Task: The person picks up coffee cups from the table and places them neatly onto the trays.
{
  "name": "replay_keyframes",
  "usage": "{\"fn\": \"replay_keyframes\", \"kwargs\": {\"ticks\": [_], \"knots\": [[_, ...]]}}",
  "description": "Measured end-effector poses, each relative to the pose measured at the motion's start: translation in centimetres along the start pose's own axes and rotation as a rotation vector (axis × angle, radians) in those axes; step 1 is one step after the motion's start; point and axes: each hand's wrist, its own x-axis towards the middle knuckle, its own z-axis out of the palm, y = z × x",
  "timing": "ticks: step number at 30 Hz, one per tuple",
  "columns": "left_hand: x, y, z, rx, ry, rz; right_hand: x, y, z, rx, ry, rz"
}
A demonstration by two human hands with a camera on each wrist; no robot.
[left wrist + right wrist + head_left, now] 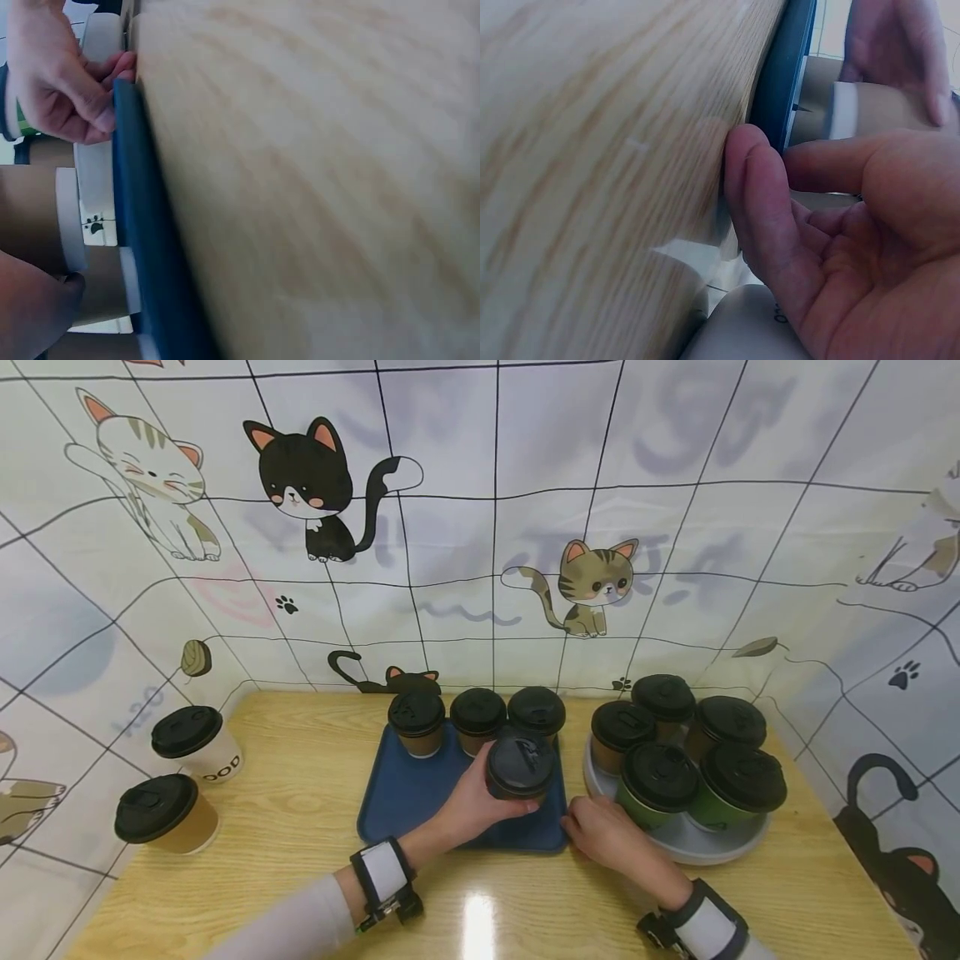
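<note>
My left hand (480, 802) grips a paper coffee cup (521, 765) with a black lid over the right part of a blue tray (401, 806). In the right wrist view the held cup (889, 109) shows brown with a white lower band, close over the tray. My right hand (611, 831) pinches the tray's right edge near its front corner; in the left wrist view its thumb (94, 109) presses one side of the rim. Behind the held cup, three lidded brown cups (478, 718) stand along the tray's back edge.
To the right, a round grey-white tray (705, 856) bears several black-lidded cups, brown ones and green ones (660, 785). Two more lidded cups, one white (213, 760) and one tan (191, 827), stand at the left. A cat-print cloth (465, 527) rises behind the wooden table (300, 827).
</note>
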Motion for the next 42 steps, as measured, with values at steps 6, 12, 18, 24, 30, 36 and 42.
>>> {"fn": "replay_keyframes", "kwargs": {"ticks": [6,12,18,24,30,36,42], "knots": [[0.3,-1.2,0.9,0.005,-0.001,-0.043,-0.1,-0.1,0.0,0.001,-0.002,0.0],[0.4,-1.5,1.6,0.021,0.013,-0.068,0.0,0.0,0.2,0.003,-0.022,0.021],[0.7,-1.6,2.0,0.017,0.002,-0.098,0.0,0.0,0.3,0.0,-0.009,0.012],[0.7,-1.6,2.2,0.005,-0.013,-0.095,0.0,0.1,0.3,-0.007,0.002,0.003],[0.2,-1.6,1.5,-0.009,-0.073,-0.096,0.1,0.0,0.4,-0.015,0.004,-0.001],[-1.0,-1.2,-0.3,-0.074,-0.154,-0.164,0.0,0.0,0.4,-0.016,-0.006,0.014],[-2.5,-0.7,-2.2,-0.034,-0.184,-0.119,0.0,0.0,0.4,-0.011,-0.018,0.015]]}}
